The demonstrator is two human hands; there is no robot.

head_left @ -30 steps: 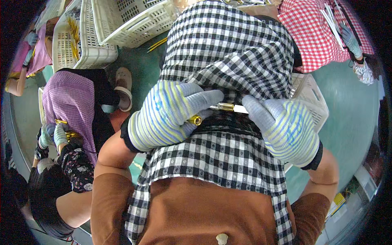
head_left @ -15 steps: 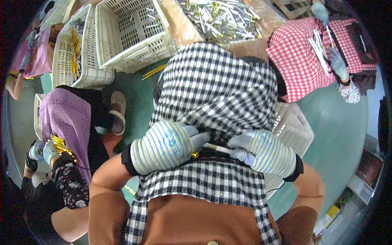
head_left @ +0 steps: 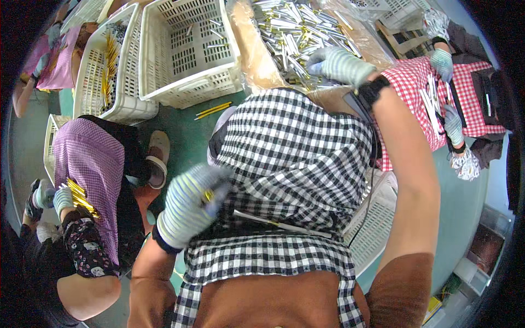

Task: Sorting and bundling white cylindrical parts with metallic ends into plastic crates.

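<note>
Across a checked apron (head_left: pixel 295 147), a slim white rod (head_left: pixel 279 225) lies | left hand (head_left: pixel 188 205) curled around a blurred gold piece (head_left: pixel 208 195) | right hand (head_left: pixel 342 65) at the heaped white-and-gold tubes (head_left: pixel 295 33), whether gripping cannot be told | light fingertip pinch should disturb the heap least

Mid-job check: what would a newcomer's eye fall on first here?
Probably the black-and-white checked apron, filling the centre, with one slim white stick lying across its lower part. Next, the gloved right hand, over the heap of white and gold sticks at top centre; the left hand, blurred, holds a gold piece at centre-left.
</note>
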